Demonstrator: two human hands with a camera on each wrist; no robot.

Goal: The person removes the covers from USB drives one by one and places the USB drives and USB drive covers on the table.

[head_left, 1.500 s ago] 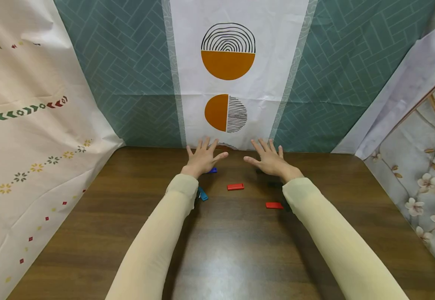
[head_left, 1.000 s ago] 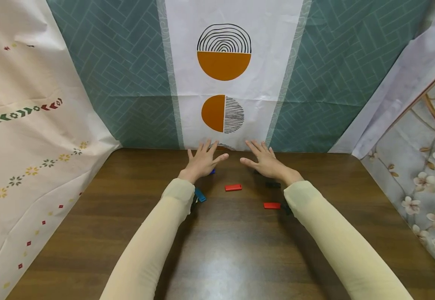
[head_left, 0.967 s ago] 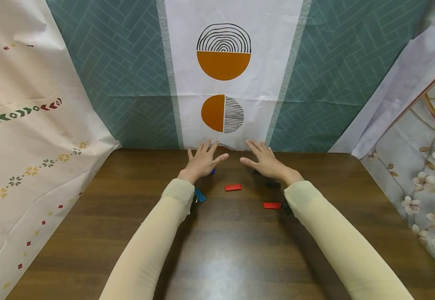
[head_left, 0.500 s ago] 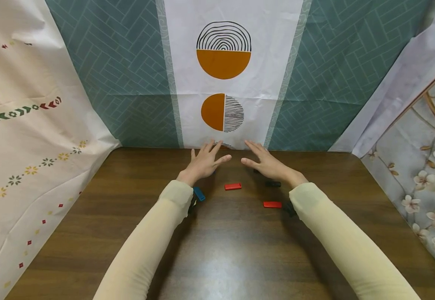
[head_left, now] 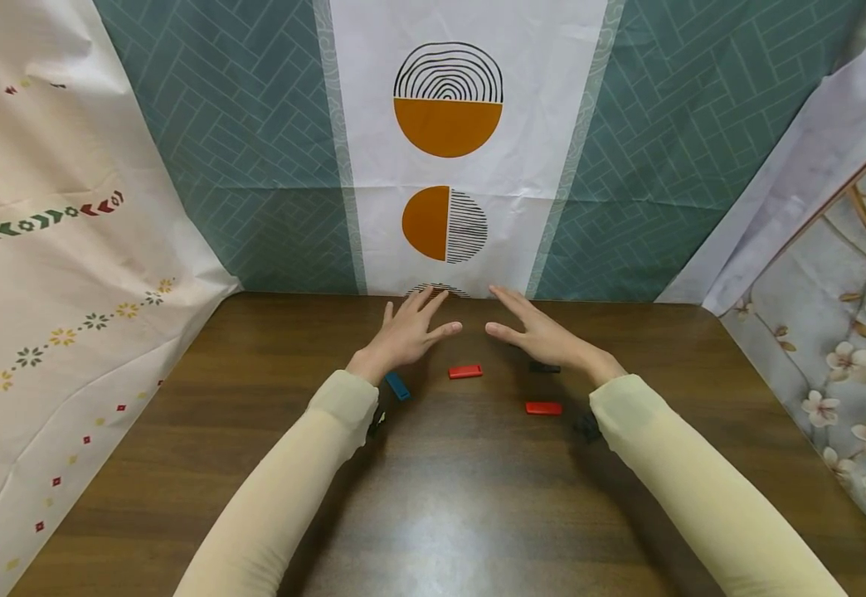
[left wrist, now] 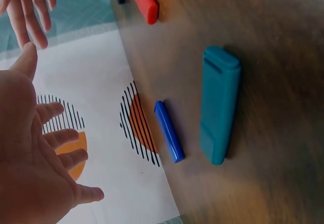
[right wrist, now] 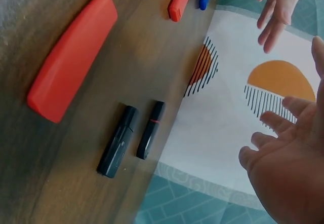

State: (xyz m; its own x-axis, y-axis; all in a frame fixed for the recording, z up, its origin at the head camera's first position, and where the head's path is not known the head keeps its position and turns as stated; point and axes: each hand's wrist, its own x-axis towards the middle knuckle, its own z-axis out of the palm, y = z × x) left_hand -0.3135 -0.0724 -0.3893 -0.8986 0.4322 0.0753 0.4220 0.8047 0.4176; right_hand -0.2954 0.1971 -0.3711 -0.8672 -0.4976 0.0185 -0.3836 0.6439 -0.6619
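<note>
Both hands hover over the far part of the table, fingers spread, holding nothing. My left hand (head_left: 401, 338) is above a teal-blue oblong block (head_left: 397, 385), which shows a slot at one end (left wrist: 220, 105) in the left wrist view. Beside that block lies a slim blue stick (left wrist: 169, 131), hidden under the hand from the head. Between the hands lies a red oblong block (head_left: 465, 371). A second red block (head_left: 543, 408) lies nearer, below my right hand (head_left: 548, 338). Two small black sticks, one plain (right wrist: 117, 142) and one with a red band (right wrist: 151, 133), lie beneath that hand.
The brown wooden table (head_left: 433, 497) ends at a patterned backdrop (head_left: 470, 166) just beyond the fingertips. A cream printed cloth (head_left: 67, 315) borders it on the left, a floral sheet (head_left: 844, 373) on the right. Dark wrist gear (head_left: 590, 424) hangs under the right cuff.
Both hands have drawn back slightly toward me and turned so their palms face each other more. The blue stick has gone out of sight behind the left hand in the head view. The blocks stay put.
</note>
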